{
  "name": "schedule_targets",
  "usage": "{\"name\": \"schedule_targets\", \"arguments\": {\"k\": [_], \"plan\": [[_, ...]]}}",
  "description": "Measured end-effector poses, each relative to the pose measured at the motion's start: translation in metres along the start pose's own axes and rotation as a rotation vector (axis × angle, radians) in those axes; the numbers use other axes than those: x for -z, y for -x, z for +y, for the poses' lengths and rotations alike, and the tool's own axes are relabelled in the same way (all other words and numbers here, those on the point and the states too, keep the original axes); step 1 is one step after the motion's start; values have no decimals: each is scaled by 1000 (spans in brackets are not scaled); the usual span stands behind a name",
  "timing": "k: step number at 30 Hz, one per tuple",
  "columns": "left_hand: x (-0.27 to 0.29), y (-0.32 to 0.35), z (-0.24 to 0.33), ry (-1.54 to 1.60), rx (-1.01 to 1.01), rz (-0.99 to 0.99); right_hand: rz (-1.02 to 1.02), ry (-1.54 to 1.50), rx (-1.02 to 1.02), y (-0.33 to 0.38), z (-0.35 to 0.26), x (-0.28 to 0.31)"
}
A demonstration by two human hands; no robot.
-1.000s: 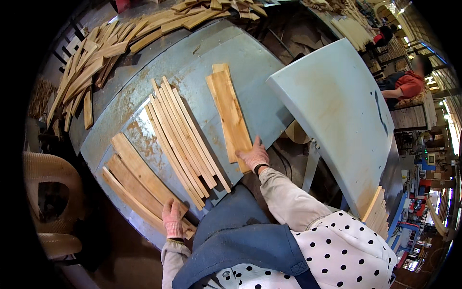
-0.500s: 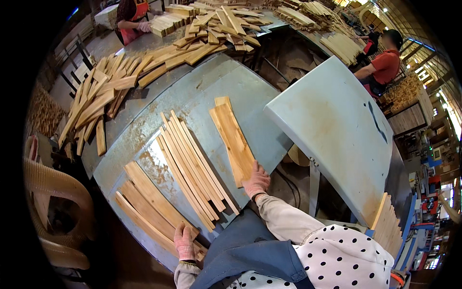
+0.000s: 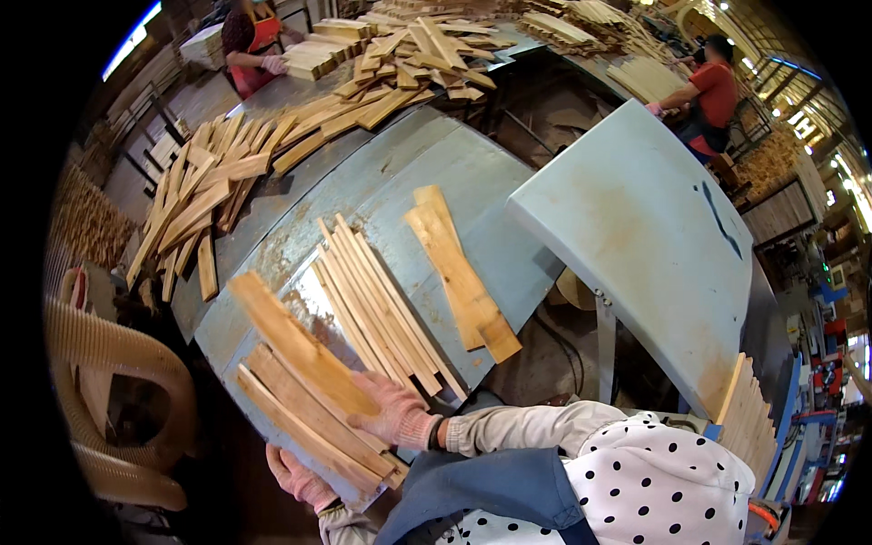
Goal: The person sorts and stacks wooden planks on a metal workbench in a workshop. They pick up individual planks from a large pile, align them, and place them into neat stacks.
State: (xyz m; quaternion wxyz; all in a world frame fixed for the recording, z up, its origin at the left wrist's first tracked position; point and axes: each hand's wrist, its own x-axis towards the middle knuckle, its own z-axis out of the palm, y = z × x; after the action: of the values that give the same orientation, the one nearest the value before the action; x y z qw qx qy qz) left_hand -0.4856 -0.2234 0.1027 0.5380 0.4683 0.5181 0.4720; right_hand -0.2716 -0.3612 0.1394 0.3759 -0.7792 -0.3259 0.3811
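Most of the workshop's near space is filled by a blue-grey worktop (image 3: 495, 195), marked with brown patches. Right of the worktop, a broad pale panel (image 3: 640, 236) is set at a slant. Along the worktop's far side, a loose pile of boards (image 3: 245, 167) is heaped; by its left side, a ribbed hose (image 3: 136, 341) is seen. At the worktop's middle, narrow strips (image 3: 372, 309) are laid side by side; toward its right edge, two crossed boards (image 3: 450, 272) are stacked. Toward its left edge, two flat boards (image 3: 309, 394) are placed together, and alongside them a third board (image 3: 291, 327) is gripped at its near end by the gloved right hand (image 3: 397, 413), closed around it; whether it is lifted cannot be told. At the worktop's near left edge, the gloved left hand (image 3: 300, 477) is held slack, fingers slightly bent, with nothing seen in its grasp.
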Motion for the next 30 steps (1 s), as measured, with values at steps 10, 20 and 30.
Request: {"name": "schedule_targets", "arguments": {"k": [10,20,30], "plan": [[-49,50,-35,-481,-87,-437,536,585,-546,-86,167,122],[-124,36,-106,-569,284,-613,506,656,-697,-98,225,195],[-245,-30,-167,-586,129,-531,95,4,-202,-164,181,158]]}}
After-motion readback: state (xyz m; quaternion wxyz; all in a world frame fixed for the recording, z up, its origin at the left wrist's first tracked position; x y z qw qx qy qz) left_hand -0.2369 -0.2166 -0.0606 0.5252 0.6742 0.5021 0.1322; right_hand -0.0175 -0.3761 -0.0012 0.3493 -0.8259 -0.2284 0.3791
